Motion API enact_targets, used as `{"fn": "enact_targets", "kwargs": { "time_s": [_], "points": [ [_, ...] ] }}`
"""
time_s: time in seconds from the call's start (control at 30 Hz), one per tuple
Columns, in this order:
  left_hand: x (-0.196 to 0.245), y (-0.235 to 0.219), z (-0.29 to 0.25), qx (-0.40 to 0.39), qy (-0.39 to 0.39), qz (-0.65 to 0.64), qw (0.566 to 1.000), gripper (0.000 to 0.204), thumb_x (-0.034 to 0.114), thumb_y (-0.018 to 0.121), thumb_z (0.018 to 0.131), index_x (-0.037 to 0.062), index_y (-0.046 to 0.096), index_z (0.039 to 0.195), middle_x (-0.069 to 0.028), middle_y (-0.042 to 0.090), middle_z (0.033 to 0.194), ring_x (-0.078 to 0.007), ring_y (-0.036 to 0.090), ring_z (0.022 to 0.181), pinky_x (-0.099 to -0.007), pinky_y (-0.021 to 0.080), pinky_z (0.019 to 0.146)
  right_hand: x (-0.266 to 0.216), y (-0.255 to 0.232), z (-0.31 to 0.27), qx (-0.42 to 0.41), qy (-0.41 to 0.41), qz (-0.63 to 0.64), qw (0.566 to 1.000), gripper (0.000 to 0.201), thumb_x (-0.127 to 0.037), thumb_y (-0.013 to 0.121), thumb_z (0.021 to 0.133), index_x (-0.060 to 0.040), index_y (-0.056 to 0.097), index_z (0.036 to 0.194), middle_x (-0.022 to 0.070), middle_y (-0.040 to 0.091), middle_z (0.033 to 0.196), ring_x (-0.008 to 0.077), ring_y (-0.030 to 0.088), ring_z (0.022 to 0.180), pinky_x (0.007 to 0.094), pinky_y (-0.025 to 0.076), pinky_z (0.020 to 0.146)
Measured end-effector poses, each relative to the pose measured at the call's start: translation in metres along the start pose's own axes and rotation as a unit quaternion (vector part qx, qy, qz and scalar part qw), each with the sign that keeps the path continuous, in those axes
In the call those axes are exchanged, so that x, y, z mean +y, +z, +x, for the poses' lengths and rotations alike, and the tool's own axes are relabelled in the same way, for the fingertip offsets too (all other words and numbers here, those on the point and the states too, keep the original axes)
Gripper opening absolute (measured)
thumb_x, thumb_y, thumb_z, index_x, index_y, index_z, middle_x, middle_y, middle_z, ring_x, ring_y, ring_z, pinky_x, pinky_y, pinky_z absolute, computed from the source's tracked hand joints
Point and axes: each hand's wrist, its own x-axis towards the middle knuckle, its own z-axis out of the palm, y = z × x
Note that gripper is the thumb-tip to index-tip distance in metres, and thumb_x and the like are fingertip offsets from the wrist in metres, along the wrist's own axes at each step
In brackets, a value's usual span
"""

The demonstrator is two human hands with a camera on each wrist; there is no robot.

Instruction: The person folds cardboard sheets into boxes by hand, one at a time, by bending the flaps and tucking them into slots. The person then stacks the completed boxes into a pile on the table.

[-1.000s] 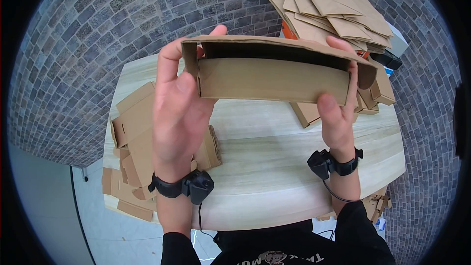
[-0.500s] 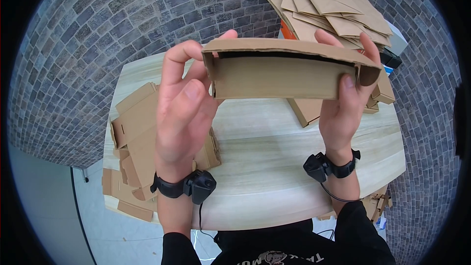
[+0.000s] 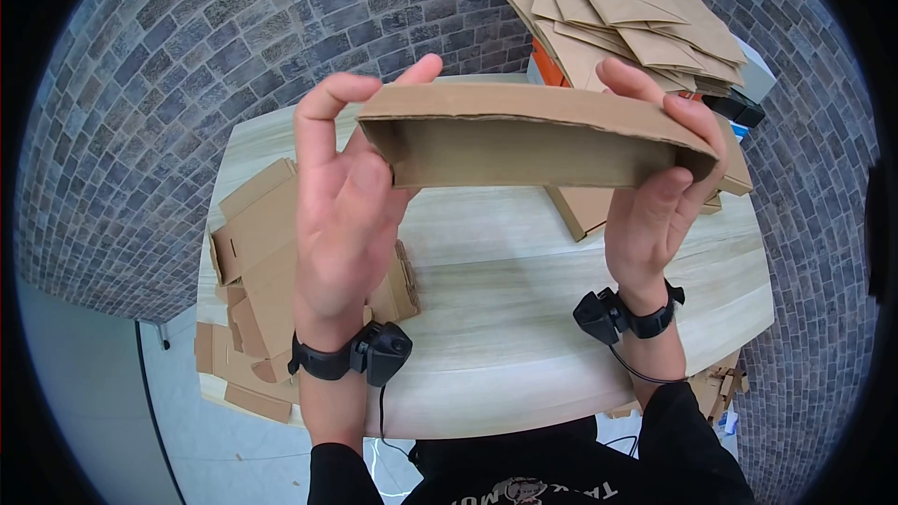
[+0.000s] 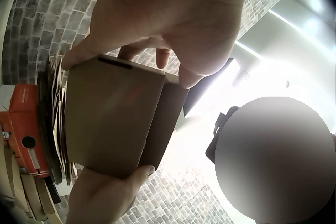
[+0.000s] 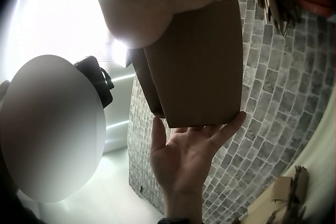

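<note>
A brown cardboard box (image 3: 533, 154) is held up over the table, its long open side facing me and its top panel bowed. My left hand (image 3: 339, 224) grips the left end, thumb low at the near edge and fingers spread behind and over the top. At the other end my right hand (image 3: 653, 215) holds the corner, with the thumb near the lower edge and a finger over the top panel. In the left wrist view the box (image 4: 113, 116) shows a narrow dark slot. The right wrist view shows its plain underside or face (image 5: 202, 66).
Flattened cardboard pieces (image 3: 267, 271) lie on the left of the table (image 3: 486, 318). A folded box (image 3: 582, 212) sits behind my right hand. Several kraft paper sheets or bags (image 3: 617, 0) are stacked on an orange box (image 3: 550, 65) at the back right. A brick-patterned wall stands behind.
The box has tilted, so more of its top panel shows and the dark gap beneath it is gone. My right hand has shifted up around the right corner.
</note>
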Motion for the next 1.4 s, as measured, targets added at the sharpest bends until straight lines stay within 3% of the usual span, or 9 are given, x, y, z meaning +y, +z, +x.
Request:
{"fn": "enact_targets", "kwargs": {
  "time_s": [0.07, 0.13, 0.23, 0.3, 0.4, 1.17, 1.4],
  "points": [
    [0.001, 0.002, 0.001, -0.005, 0.013, 0.046, 0.999, 0.057, 0.037, 0.049, 0.096, 0.0106, 0.023, 0.14, -0.0338, 0.026, 0.145, -0.0358, 0.041, 0.13, -0.0498, 0.04, 0.103, -0.002, 0.0, 0.0, -0.003, 0.003, -0.002, 1.0, 0.052, -0.051, 0.033, 0.098, -0.0122, 0.032, 0.133, 0.027, 0.05, 0.129, 0.0324, 0.05, 0.12, 0.0444, 0.039, 0.102],
    [0.002, 0.004, 0.001, -0.012, 0.041, 0.167, 0.985, 0.063, 0.038, 0.048, 0.097, 0.0091, 0.019, 0.145, -0.031, 0.028, 0.145, -0.033, 0.043, 0.129, -0.0477, 0.039, 0.103, -0.003, 0.001, 0.0, -0.005, 0.007, -0.004, 1.0, 0.054, -0.052, 0.033, 0.098, -0.012, 0.031, 0.135, 0.0269, 0.05, 0.129, 0.0324, 0.05, 0.12, 0.0444, 0.039, 0.101],
    [0.001, 0.002, 0.0, -0.003, 0.017, 0.224, 0.974, 0.065, 0.037, 0.046, 0.098, 0.0083, 0.015, 0.148, -0.0276, 0.03, 0.146, -0.0312, 0.043, 0.129, -0.0468, 0.038, 0.104, -0.005, 0.001, 0.001, -0.007, 0.034, 0.006, 0.999, 0.061, -0.049, 0.034, 0.099, -0.0099, 0.022, 0.144, 0.0266, 0.05, 0.129, 0.0322, 0.05, 0.12, 0.0439, 0.038, 0.102],
    [0.002, 0.005, 0.0, 0.006, 0.006, 0.199, 0.98, 0.064, 0.036, 0.045, 0.098, 0.0084, 0.016, 0.148, -0.0265, 0.03, 0.146, -0.031, 0.042, 0.13, -0.047, 0.037, 0.105, -0.003, 0.001, 0.003, -0.009, 0.042, 0.017, 0.999, 0.065, -0.044, 0.035, 0.1, -0.0079, 0.012, 0.149, 0.0265, 0.049, 0.131, 0.0323, 0.05, 0.121, 0.0433, 0.037, 0.103],
    [0.001, 0.006, 0.0, 0.012, -0.002, 0.174, 0.985, 0.064, 0.037, 0.044, 0.099, 0.0087, 0.015, 0.149, -0.0254, 0.03, 0.147, -0.0313, 0.041, 0.13, -0.0475, 0.036, 0.106, -0.004, 0.002, 0.004, -0.002, 0.045, 0.035, 0.998, 0.065, -0.04, 0.036, 0.099, -0.0067, 0.011, 0.149, 0.0267, 0.048, 0.132, 0.0322, 0.049, 0.122, 0.0429, 0.036, 0.104],
    [0.004, 0.012, 0.002, 0.046, -0.03, 0.132, 0.99, 0.062, 0.028, 0.039, 0.099, 0.0081, 0.01, 0.15, -0.0263, 0.03, 0.147, -0.0345, 0.042, 0.13, -0.0483, 0.038, 0.105, -0.005, 0.003, 0.004, -0.013, 0.074, 0.064, 0.995, 0.074, -0.049, 0.04, 0.097, -0.0072, 0.01, 0.15, 0.0266, 0.047, 0.133, 0.0321, 0.048, 0.124, 0.0436, 0.035, 0.105],
    [0.0, 0.001, 0.001, -0.018, -0.024, 0.172, 0.985, 0.063, 0.021, 0.04, 0.098, 0.013, 0.007, 0.151, -0.0239, 0.029, 0.148, -0.0315, 0.043, 0.129, -0.0474, 0.038, 0.105, -0.005, -0.003, 0.008, -0.008, 0.083, 0.055, 0.995, 0.075, -0.05, 0.04, 0.097, -0.0072, 0.01, 0.15, 0.0262, 0.047, 0.133, 0.0324, 0.047, 0.124, 0.0429, 0.035, 0.105]
  ]
}}
